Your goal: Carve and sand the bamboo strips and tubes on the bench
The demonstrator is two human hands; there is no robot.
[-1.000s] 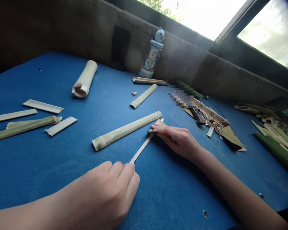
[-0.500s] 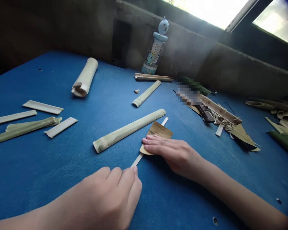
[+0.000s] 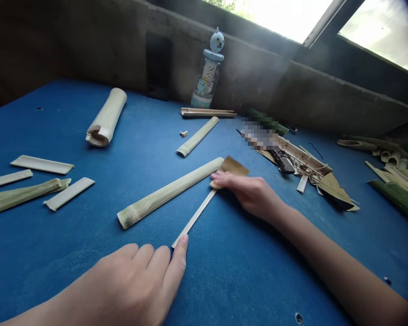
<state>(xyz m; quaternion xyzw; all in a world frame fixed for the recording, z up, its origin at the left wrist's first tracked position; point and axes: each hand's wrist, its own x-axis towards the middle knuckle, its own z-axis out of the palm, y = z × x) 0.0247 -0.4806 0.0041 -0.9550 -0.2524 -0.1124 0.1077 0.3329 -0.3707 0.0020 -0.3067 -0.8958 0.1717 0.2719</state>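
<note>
Grip of the left hand (image 3: 136,278) is closed on the near end of a thin, pale, straight bamboo strip (image 3: 196,218), while a brown sheet of sandpaper (image 3: 235,166) is pressed over its far part by the bent fingers of the right hand (image 3: 246,186). The strip is slanted across the blue tabletop (image 3: 54,253), just beside a wide, pale-green, half-round bamboo piece (image 3: 170,192). For even rubbing, the strip is probably best kept flat and firmly pinned, with light, steady pressure along its length, since bowing or splintering could be caused by force.

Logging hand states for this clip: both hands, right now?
Left hand: closed, thumb on the near end of the thin strip.
Right hand: holding the brown sheet at the strip's far part.
</note>
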